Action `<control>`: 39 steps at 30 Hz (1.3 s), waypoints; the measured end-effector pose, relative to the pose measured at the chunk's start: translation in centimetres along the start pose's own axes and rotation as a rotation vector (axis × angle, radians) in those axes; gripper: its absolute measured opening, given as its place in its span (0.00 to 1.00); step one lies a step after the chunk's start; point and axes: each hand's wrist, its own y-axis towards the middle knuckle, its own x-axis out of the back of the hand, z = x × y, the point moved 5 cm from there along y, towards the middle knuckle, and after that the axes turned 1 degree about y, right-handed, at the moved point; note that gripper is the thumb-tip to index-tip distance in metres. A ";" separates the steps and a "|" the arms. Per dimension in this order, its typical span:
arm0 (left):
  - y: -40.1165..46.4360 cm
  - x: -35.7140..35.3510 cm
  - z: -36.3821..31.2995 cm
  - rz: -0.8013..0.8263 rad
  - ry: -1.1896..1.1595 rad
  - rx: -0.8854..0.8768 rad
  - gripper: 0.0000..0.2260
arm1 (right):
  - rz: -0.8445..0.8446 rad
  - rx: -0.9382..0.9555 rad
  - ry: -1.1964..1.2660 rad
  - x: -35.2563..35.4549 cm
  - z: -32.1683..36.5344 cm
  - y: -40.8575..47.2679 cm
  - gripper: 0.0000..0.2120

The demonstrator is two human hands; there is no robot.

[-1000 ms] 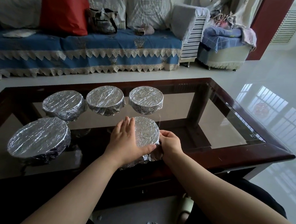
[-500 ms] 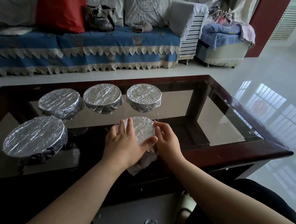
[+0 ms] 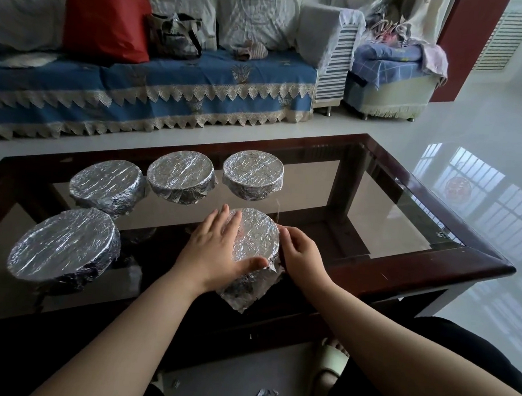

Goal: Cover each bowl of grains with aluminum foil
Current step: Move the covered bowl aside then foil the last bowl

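A foil-covered bowl (image 3: 258, 239) stands near the front edge of the glass table (image 3: 376, 215), between my hands. My left hand (image 3: 215, 253) lies flat on its foil top, fingers straight, thumb along the near rim. My right hand (image 3: 300, 256) presses the foil against the bowl's right side with bent fingers. A loose foil corner (image 3: 242, 295) hangs below the bowl toward me. Several other bowls stand wrapped in foil: a large one at the left (image 3: 63, 244), and three in a back row (image 3: 107, 184), (image 3: 181, 175), (image 3: 253, 174).
The table has a dark wooden frame (image 3: 418, 270). A blue-covered sofa (image 3: 156, 88) with a red cushion (image 3: 105, 17) and a bag stands behind it. Small foil scraps (image 3: 264, 394) lie on the floor by my slippered foot (image 3: 331, 362).
The near bowl was turned a little between my hands, and a foil corner came round to hang at the front. My right hand slid from the bowl's top edge to its right side.
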 end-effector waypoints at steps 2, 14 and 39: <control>0.0 -0.1 0.0 -0.012 -0.006 0.005 0.64 | -0.008 -0.024 -0.014 -0.1 -0.2 0.1 0.12; 0.1 -0.3 0.0 -0.059 -0.006 0.016 0.61 | -0.086 -0.218 0.123 -0.9 -0.9 0.6 0.14; -0.9 -0.2 -1.2 -0.074 0.026 0.174 0.59 | 0.159 -0.050 -0.250 -0.6 0.4 3.3 0.09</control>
